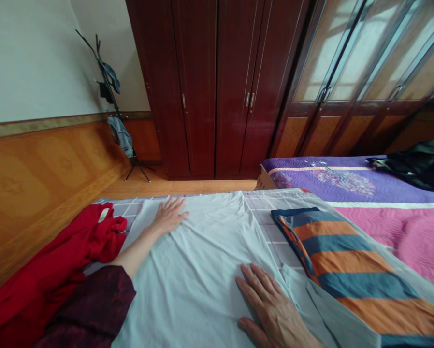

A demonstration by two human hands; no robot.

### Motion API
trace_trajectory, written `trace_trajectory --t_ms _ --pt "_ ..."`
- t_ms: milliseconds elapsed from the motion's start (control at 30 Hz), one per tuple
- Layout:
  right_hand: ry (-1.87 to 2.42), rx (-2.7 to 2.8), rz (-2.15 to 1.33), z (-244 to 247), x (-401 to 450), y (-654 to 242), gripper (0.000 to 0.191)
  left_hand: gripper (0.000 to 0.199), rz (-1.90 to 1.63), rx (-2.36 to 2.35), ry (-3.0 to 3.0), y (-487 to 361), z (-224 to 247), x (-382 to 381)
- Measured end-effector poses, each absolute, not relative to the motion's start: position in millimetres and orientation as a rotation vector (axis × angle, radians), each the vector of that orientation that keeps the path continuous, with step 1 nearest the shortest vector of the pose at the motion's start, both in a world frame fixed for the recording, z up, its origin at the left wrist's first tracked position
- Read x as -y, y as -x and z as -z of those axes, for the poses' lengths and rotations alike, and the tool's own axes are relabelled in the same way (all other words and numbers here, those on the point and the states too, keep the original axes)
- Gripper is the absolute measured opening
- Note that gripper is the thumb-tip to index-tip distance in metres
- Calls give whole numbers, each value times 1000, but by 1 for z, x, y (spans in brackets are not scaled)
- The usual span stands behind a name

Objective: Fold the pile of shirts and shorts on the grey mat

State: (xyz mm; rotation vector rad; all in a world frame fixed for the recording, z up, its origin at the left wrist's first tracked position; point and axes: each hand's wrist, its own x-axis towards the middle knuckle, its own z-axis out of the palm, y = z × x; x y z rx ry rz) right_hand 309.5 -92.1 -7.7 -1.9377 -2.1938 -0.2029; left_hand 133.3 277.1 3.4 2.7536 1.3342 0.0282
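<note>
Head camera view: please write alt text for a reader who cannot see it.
The left hand and right hand rest on a white cloth, between a red garment and an orange-and-blue striped pillow; a dark red wardrobe stands ahead.

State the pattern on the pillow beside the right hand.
The pillow has wide orange and blue stripes, shown best in the head view.

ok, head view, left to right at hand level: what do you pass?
red cloth → left hand → right hand → orange-and-blue striped pillow → pink quilted bedcover
</note>
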Motion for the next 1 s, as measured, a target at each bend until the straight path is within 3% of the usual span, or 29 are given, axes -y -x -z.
trace_trajectory --t_ms 400,500,667,867,1000 --pt "2238 1922 129 5 93 -308 61 68 -3 -1314 -2758 -166 2 -231" --pt "2299 1863 114 -2 90 -314 59 66 -17 -1108 -2862 -161 2 -216" --pt "2361 1775 122 -31 101 -338 41 64 34 -1180 -2894 -156 -10 -180" --pt "2557 1352 211 -58 168 -360 34 63 -21 -404 -2999 -139 -12 -96" --pt "2715 1133 229 -43 210 -351 33 64 20 -324 -2939 -120 -9 -45"
